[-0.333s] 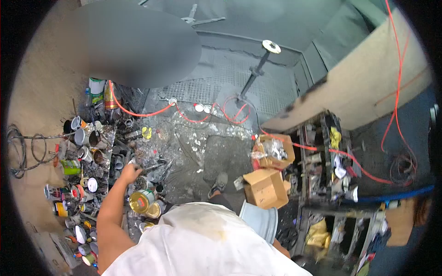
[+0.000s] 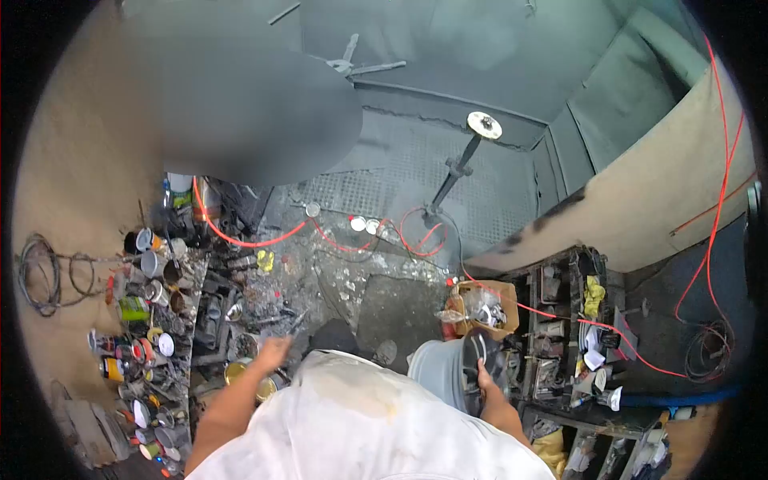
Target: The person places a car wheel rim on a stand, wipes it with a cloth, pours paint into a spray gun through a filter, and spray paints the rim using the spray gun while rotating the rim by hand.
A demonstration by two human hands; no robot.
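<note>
My left hand (image 2: 276, 350) is at the lower middle, above the gold-lidded cans (image 2: 235, 371), with its fingers closed and blurred; whether it holds anything is too small to tell. At the lower right my right hand (image 2: 485, 379) grips the rim of a grey wheel rim (image 2: 438, 370). That wheel rim is tilted on its side beside my white shirt. A dark round part shows at its right side, next to my fingers.
Paint cans (image 2: 134, 309) and tools crowd the left side. A cardboard box (image 2: 506, 308) and a cluttered shelf (image 2: 552, 340) stand at the right. A red hose (image 2: 264, 243) crosses the floor near a black stand (image 2: 458, 170) with a white round top.
My left hand has moved right, away from the clutter. My right hand, hidden before, now shows on the wheel rim, which has shifted up and covers the open box's place. The view has tilted.
</note>
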